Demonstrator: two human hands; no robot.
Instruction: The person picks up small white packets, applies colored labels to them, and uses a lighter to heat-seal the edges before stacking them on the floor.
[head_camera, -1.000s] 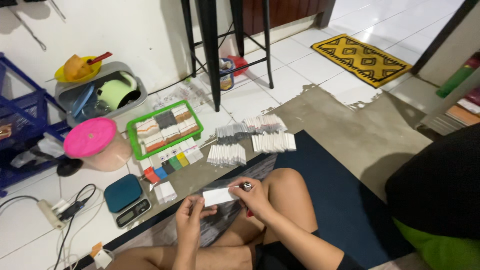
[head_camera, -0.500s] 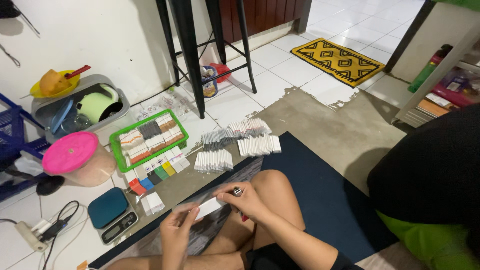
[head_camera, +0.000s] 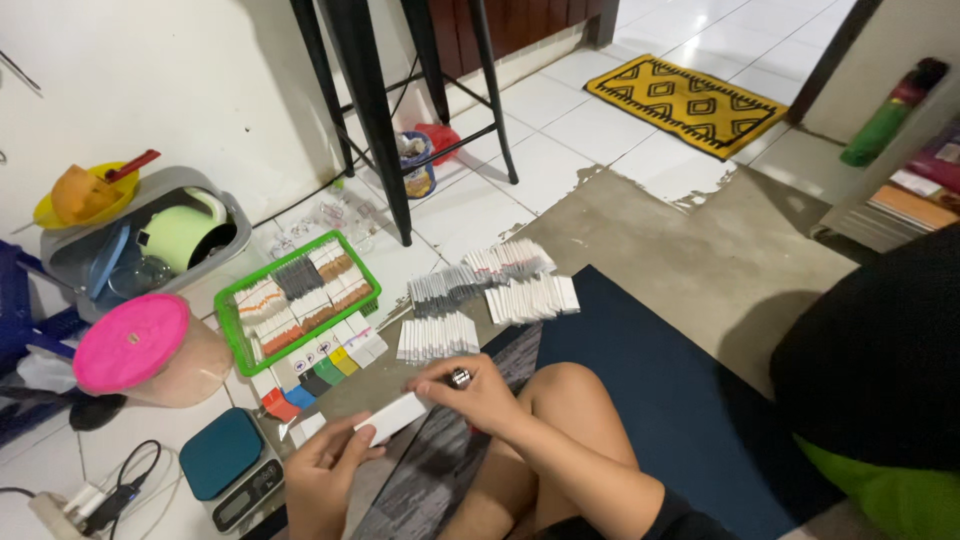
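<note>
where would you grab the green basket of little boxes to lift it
Probably by the two short ends of the green basket, both hands coming from above. It lies flat on the floor, packed with small boxes, so only the raised rim stays free to pinch, and lifting both ends keeps it level.

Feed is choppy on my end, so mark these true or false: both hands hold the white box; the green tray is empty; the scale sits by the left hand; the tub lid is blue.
1. Both hands hold the white box. True: left hand at one end, right hand at the other.
2. The green tray is empty. False: it holds rows of small packets.
3. The scale sits by the left hand. True.
4. The tub lid is blue. False: it is pink.
</note>
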